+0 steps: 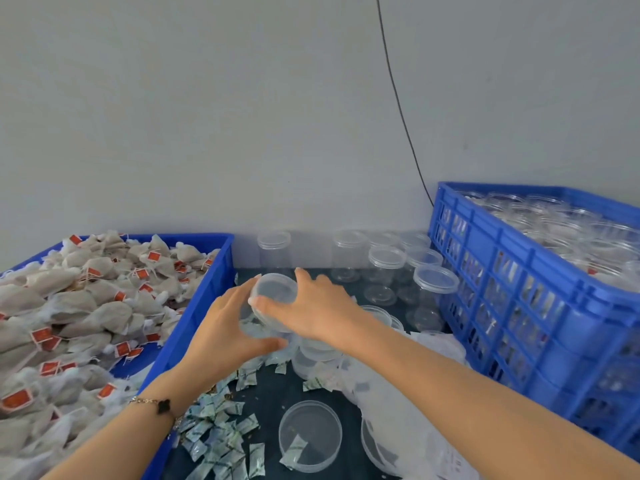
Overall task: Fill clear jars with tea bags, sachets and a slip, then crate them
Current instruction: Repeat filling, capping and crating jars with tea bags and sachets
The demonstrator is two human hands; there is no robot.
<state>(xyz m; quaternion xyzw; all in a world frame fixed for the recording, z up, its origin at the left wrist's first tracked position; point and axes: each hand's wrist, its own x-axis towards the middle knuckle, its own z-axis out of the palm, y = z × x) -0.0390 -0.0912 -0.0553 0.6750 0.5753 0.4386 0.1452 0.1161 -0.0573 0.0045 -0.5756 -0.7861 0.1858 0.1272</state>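
Between the two blue crates | clear jar tilted | left hand cups its body | right hand grips its lid

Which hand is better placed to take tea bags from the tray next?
Probably the left hand. The tray of tea bags lies directly beside it on the left, while the right hand grips the lid on the jar and would have to cross over.
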